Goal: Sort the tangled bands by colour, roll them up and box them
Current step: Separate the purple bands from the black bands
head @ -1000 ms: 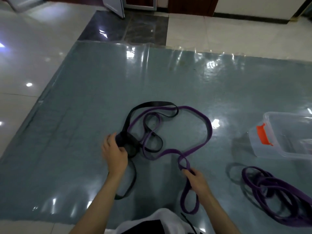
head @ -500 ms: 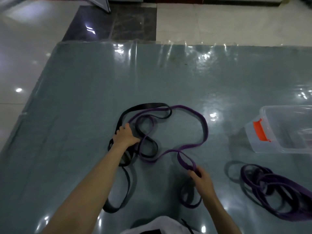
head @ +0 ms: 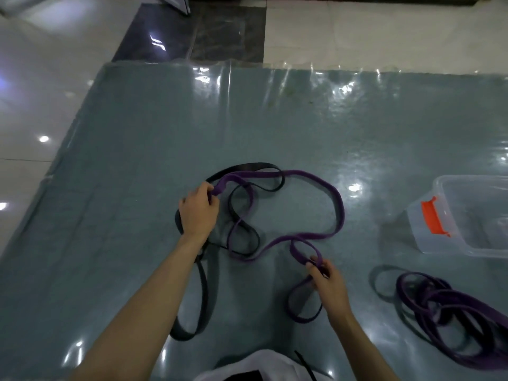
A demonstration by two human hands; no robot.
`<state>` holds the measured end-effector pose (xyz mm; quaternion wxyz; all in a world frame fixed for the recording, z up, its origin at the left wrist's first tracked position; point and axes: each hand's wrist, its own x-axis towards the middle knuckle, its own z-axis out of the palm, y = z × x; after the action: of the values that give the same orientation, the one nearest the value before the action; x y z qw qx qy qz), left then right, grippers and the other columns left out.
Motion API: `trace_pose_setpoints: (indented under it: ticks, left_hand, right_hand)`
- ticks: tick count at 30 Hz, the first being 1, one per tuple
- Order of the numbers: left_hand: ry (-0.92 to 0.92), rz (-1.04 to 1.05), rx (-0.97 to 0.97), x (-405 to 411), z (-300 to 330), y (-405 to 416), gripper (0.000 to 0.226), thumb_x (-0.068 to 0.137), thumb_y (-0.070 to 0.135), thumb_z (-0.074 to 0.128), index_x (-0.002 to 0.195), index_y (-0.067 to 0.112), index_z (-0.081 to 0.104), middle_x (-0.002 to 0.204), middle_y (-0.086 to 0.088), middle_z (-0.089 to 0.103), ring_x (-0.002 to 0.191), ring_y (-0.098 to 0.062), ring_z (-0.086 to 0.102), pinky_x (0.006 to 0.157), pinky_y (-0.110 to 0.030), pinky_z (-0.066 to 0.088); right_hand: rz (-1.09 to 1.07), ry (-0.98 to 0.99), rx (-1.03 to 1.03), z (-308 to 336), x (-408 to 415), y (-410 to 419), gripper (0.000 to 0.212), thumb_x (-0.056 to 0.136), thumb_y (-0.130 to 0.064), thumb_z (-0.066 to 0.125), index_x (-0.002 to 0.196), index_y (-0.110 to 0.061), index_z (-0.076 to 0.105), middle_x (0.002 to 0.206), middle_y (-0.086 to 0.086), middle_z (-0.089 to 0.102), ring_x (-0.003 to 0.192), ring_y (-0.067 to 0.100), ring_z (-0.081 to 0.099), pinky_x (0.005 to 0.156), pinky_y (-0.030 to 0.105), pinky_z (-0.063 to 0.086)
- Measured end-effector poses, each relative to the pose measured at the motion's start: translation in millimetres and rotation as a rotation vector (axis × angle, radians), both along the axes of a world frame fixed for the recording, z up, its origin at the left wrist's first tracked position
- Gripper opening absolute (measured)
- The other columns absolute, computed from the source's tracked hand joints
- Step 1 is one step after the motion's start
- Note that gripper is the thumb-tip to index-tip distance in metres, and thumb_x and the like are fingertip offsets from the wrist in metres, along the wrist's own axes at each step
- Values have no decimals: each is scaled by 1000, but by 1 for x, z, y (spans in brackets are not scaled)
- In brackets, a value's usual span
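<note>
1. Curled fingers of the left hand [head: 199, 213] pinch a fold of the purple band [head: 336, 204] where it crosses the black band [head: 202, 287], at about ten o'clock of the tangle.
2. Fingertips of the right hand [head: 328, 284] pinch the same purple band at a small twisted loop, at about five o'clock of the tangle; both hands are closed on this one band.
3. Between the two grips the purple band runs out in a wide arc toward two o'clock and comes back in a wavy line, so its long axis lies roughly from ten to five o'clock.
4. The black band weaves through the purple one near the left hand, then trails in a long narrow loop toward six o'clock, beside the left forearm.
5. To do this step well, the person would likely lift the purple fold clear of the black strands and feed it back through each crossing rather than pull, since pulling would probably tighten the tangle.
6. Holding the right-hand grip slack should let the twist there unwind.
7. A loose pile of purple bands [head: 453, 312] lies at four o'clock on the grey-green mat [head: 137, 160].
8. The clear plastic box [head: 467, 215], with its orange latch [head: 433, 215], stands at three o'clock, well apart from the tangle.
</note>
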<state>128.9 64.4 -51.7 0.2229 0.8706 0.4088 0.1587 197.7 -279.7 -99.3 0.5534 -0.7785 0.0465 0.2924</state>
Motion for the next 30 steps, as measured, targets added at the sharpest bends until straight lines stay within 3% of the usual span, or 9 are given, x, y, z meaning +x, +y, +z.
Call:
trace_pose_setpoints:
  ticks: [2, 5, 9, 13, 17, 25, 28, 29, 30]
  left_hand:
    - [-29, 8, 122, 1, 13, 8, 11, 97, 14, 66, 107, 19, 65, 97, -4, 74, 98, -28, 66, 107, -50, 43]
    - [-34, -36, 208, -1, 29, 16, 13, 99, 12, 64, 106, 23, 67, 104, 1, 73, 110, -26, 63, 116, -57, 34]
    - [28, -73, 224, -5, 41, 15, 16, 102, 8, 61, 107, 18, 72, 115, -1, 74, 115, -29, 59, 101, -50, 40]
    - [117, -86, 187, -9, 48, 13, 13, 100, 8, 63, 105, 9, 75, 106, -12, 76, 99, -34, 67, 80, -44, 52]
    - [208, -109, 125, -8, 50, 7, 8, 99, 16, 66, 103, 10, 71, 100, -12, 75, 91, -33, 70, 69, -38, 51]
    - [258, -113, 4, -8, 24, -15, 6, 102, 15, 62, 102, 9, 61, 99, -11, 70, 87, -26, 63, 70, -36, 44]
    - [306, -118, -20, -8, 18, -16, 9, 102, 18, 63, 105, 10, 60, 104, -11, 69, 90, -28, 64, 73, -37, 47]
    - [312, -119, -23, -8, 15, -15, 8, 102, 18, 63, 104, 10, 60, 104, -11, 69, 89, -27, 63, 73, -37, 47]
    - [314, -121, -27, -8, 13, -15, 8, 101, 17, 63, 104, 10, 60, 104, -10, 69, 86, -25, 60, 73, -36, 46]
  right_hand:
    - [-69, 34, 19, 5, 2, -3, 13, 98, -29, 73, 109, -24, 73, 97, 2, 77, 93, 23, 74, 82, 41, 61]
    - [-167, 24, 64, 16, 4, -9, 12, 98, -31, 71, 109, -28, 74, 95, 3, 78, 91, 19, 74, 78, 40, 61]
    - [-261, -63, 102, 30, -3, -21, 10, 100, -28, 69, 109, -33, 70, 97, 0, 77, 92, 17, 73, 80, 38, 59]
    - [-281, -119, 34, 38, -15, -41, 9, 100, -23, 69, 109, -25, 68, 105, 6, 73, 95, 20, 71, 82, 39, 59]
    - [-111, -149, -153, 34, -28, -63, 10, 96, -21, 73, 87, -17, 73, 83, 9, 74, 83, 28, 72, 69, 39, 54]
    - [165, -145, -443, 17, -28, -75, 34, 90, -33, 79, 63, -18, 65, 48, -12, 60, 50, 6, 57, 53, 30, 45]
    - [217, -165, -451, 21, -19, -66, 17, 89, -35, 79, 84, -21, 71, 74, -10, 73, 74, 12, 71, 73, 39, 59]
    - [231, -162, -435, 24, -15, -62, 19, 89, -34, 80, 99, -20, 73, 86, -7, 75, 85, 16, 73, 81, 41, 59]
    - [249, -169, -438, 26, -11, -57, 36, 88, -33, 81, 118, -15, 70, 100, -1, 76, 96, 21, 73, 89, 41, 58]
